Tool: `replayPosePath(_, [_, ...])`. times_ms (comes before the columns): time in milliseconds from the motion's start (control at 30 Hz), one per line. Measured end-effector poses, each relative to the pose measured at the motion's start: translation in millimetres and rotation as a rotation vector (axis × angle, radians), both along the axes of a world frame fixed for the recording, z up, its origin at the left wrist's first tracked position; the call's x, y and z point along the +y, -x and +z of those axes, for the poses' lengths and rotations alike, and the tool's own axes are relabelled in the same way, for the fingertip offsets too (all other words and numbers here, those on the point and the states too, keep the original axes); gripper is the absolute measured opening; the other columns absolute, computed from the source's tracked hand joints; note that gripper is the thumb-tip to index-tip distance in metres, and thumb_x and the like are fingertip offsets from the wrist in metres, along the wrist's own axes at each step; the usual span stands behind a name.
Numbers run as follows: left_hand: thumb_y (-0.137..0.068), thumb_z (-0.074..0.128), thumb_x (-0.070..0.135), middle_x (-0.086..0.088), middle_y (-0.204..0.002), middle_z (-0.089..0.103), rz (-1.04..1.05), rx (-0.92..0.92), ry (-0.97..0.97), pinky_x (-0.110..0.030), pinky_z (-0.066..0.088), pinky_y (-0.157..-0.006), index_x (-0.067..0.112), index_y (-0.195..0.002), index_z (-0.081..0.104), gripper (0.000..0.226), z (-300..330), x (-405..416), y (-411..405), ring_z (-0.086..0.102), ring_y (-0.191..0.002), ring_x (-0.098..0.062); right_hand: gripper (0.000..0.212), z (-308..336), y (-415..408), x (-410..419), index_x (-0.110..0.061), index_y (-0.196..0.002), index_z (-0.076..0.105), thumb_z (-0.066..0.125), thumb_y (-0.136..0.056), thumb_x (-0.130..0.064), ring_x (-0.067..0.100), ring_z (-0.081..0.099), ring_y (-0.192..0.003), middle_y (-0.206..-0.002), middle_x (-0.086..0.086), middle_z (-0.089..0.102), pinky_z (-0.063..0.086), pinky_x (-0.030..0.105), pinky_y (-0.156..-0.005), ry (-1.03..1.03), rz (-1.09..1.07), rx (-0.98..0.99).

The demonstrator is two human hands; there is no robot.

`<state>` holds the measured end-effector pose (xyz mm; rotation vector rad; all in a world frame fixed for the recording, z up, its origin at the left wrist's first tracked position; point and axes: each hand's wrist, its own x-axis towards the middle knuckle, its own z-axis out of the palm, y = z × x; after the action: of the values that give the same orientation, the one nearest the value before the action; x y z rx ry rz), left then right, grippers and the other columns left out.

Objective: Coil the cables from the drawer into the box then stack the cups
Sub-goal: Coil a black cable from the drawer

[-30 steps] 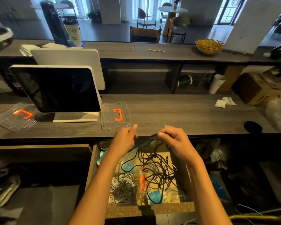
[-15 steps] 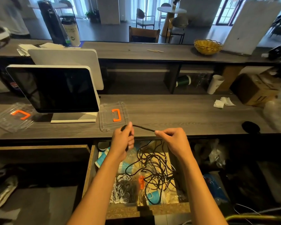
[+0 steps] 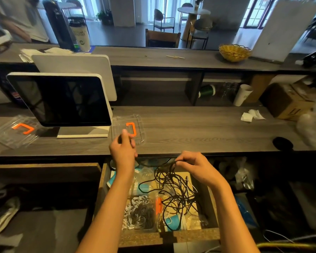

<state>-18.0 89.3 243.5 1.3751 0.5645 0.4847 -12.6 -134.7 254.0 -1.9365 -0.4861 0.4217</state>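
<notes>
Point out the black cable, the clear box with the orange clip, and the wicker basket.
black cable (image 3: pixel 173 189), head view: tangled loops in the drawer.
clear box (image 3: pixel 140 128), head view: right wall.
wicker basket (image 3: pixel 234 52), head view: front rim.

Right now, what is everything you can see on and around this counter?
cable: one tangle, black, in the open drawer, one stretch held up between both hands
drawer: one, brown, pulled open below the counter
bundled cords: one bag, grey and white, front left of drawer
box: one, clear with orange clip, on the counter beside the screen
lid: one, clear with orange clip, far left of the counter
screen: one, black with white frame, on the counter
paper cup: one, white, shelf under the upper counter
basket: one, yellow, upper counter
cardboard carton: one, brown, right end
left hand: gripping the cable
right hand: pinching the cable
</notes>
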Motion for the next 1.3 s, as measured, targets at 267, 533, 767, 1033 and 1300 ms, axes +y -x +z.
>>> replayPosePath(267, [-0.091,0.008,0.075,-0.003,-0.062,0.053,-0.991,0.330,-0.121,-0.022,0.036,-0.042,0.007,-0.085,0.062,0.087,-4,-32,10,0.042,-0.043,-0.007,0.019,7,-12,31,-0.014,-0.091,0.072,0.056,-0.099,-0.019,0.005,0.061,-0.079,-0.081,-0.009,0.068,0.047,0.026,-0.075,-0.085,-0.201,-0.196])
replayPosePath(533, [-0.096,0.059,0.034,0.004,-0.054,0.038,-1.122,0.112,0.413,-0.012,0.029,-0.035,0.013,-0.072,0.054,0.032,-5,-16,12,0.033,-0.038,-0.002,0.027,-12,-12,26,-0.011,-0.072,0.076,0.075,-0.084,-0.035,0.013,0.053,-0.056,-0.064,0.012,0.066,0.044,0.033,-0.060,-0.082,-0.449,-0.046])
replayPosePath(767, [-0.105,0.043,0.034,-0.012,-0.082,0.074,-0.223,0.159,0.254,-0.039,0.061,-0.068,0.007,-0.099,0.066,0.037,-27,-16,-1,0.073,-0.071,-0.024,0.039,-30,-14,9,-0.015,-0.074,0.079,0.068,-0.084,-0.051,0.023,0.060,-0.063,-0.075,0.019,0.070,0.051,0.036,-0.063,0.126,-0.385,0.009])
replayPosePath(1033, [-0.105,0.038,0.041,0.004,-0.068,0.055,-0.040,-0.215,1.043,-0.019,0.049,-0.056,0.016,-0.085,0.057,0.038,-13,6,-8,0.053,-0.058,-0.007,0.017,-15,-3,-5,-0.012,-0.081,0.077,0.069,-0.091,-0.024,0.004,0.063,-0.071,-0.074,-0.001,0.071,0.048,0.020,-0.071,-0.044,-0.214,0.114])
replayPosePath(1300, [-0.100,0.038,0.054,0.000,-0.057,0.059,-0.485,0.232,-0.565,-0.027,0.042,-0.058,0.013,-0.072,0.066,0.057,-15,-21,6,0.054,-0.050,-0.011,0.023,3,0,27,-0.015,-0.091,0.069,0.050,-0.101,-0.012,-0.001,0.056,-0.069,-0.074,-0.014,0.065,0.042,0.016,-0.065,-0.108,-0.042,-0.027])
